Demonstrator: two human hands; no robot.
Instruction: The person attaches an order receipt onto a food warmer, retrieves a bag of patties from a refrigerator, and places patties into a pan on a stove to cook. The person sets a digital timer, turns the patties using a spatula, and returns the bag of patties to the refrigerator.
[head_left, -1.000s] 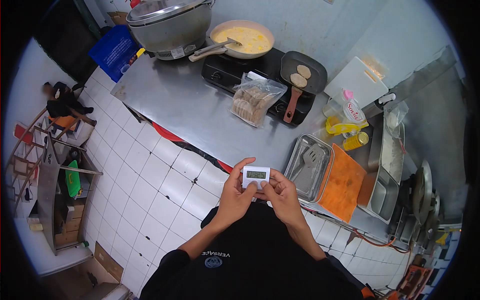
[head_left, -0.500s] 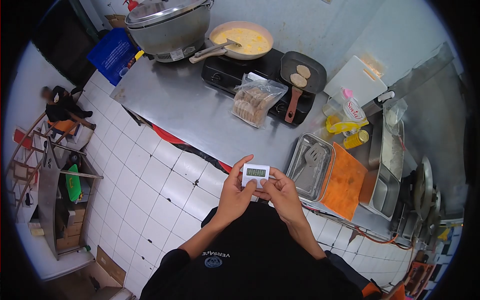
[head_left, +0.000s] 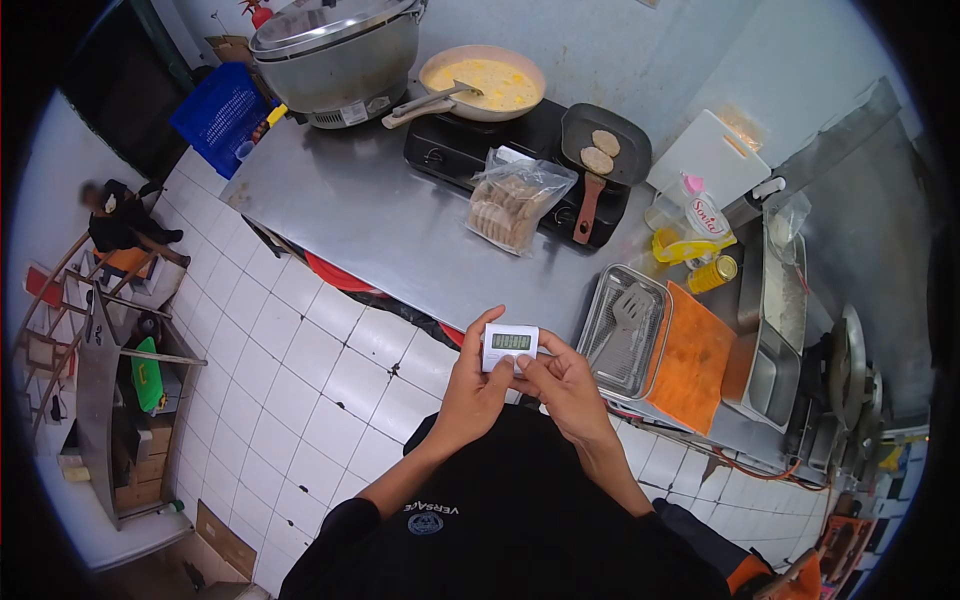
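A small white digital timer [head_left: 511, 343] with a lit display is held between both hands in front of my chest. My left hand [head_left: 474, 385] grips its left side, with the thumb against the lower front. On the other side my right hand [head_left: 566, 385] closes around it, thumb pressed low on its face near the buttons. The digits are too small to read surely. Beyond the hands, a pan [head_left: 497, 72] of yellow liquid with a spatula in it sits on the black stove [head_left: 450, 150]. Two round patties [head_left: 597, 159] lie in the square grill pan [head_left: 632, 150].
A plastic bag of patties [head_left: 508, 212] lies by the stove's front edge. To the right are a wire-basket tray [head_left: 600, 370] with a slotted turner, an orange cloth [head_left: 692, 350] and a yellow can [head_left: 712, 274]. A large rice cooker [head_left: 340, 75] stands left. One person [head_left: 125, 215] sits far left.
The hands and timer stay almost where they were, and both thumbs still rest on the timer. The view has shifted very slightly.
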